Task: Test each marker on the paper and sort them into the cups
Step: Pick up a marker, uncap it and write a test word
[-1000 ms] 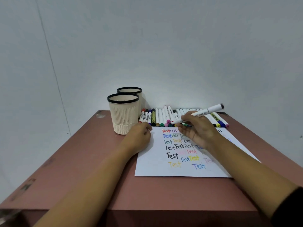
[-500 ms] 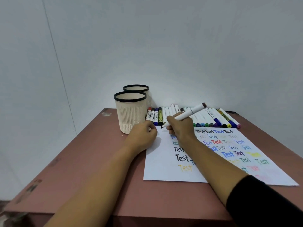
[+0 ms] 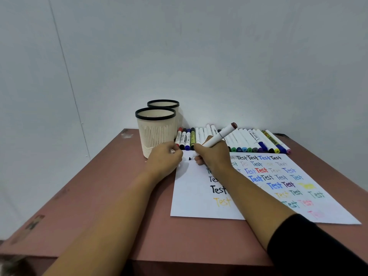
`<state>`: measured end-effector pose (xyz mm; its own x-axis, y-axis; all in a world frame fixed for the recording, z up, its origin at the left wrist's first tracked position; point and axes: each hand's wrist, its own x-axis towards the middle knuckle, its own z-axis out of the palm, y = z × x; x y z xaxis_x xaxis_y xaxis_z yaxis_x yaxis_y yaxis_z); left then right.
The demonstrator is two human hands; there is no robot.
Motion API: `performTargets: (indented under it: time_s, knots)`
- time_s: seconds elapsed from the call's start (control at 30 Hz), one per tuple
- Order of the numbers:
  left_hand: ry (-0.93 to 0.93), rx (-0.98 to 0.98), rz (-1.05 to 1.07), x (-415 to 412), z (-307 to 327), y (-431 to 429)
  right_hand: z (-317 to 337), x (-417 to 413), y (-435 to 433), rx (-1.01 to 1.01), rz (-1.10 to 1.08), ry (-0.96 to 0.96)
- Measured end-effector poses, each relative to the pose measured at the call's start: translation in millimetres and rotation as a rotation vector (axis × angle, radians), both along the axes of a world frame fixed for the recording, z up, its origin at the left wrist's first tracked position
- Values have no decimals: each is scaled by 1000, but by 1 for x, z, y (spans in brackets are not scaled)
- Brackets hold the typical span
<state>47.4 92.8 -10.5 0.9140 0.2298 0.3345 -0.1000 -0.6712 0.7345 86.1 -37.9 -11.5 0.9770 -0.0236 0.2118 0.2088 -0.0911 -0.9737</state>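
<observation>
Although the paper (image 3: 191, 196) carries many coloured "Test" words, mostly to the right of the writing grip and nearer the person than it, the sorting looks barely begun. No marker shows above the rim of the near cup (image 3: 155, 132) or the far cup (image 3: 165, 104), and a long row of markers (image 3: 249, 140) lies just beyond the grip along the sheet's far edge, coloured ends toward the paper. My reading is that one test is under way and most of the sorting is left. The right hand (image 3: 214, 156) is wrapped round a marker (image 3: 220, 136) in a pen hold, thumb and fingers pinching low on the barrel. A small dark mark sits on the blank top-left corner just left of those fingers, where the tip seems to meet the paper. This marker has a white barrel with a dark reddish-brown end that slants up and away from the grip to the right. The left hand (image 3: 165, 160) rests on the sheet's corner just left of the grip, beside the near cup. Its fingers are curled, and a white scrap shows among them, perhaps the cap; I cannot tell.
</observation>
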Motion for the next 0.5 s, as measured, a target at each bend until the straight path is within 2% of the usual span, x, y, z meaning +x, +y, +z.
performTargets:
  time_s: [0.1, 0.5]
  knots:
    - [4, -4, 3, 0, 0, 1, 0, -1, -1, 8, -51, -10]
    - [13, -16, 19, 3, -1, 1, 1, 0, 0, -3, 9, 32]
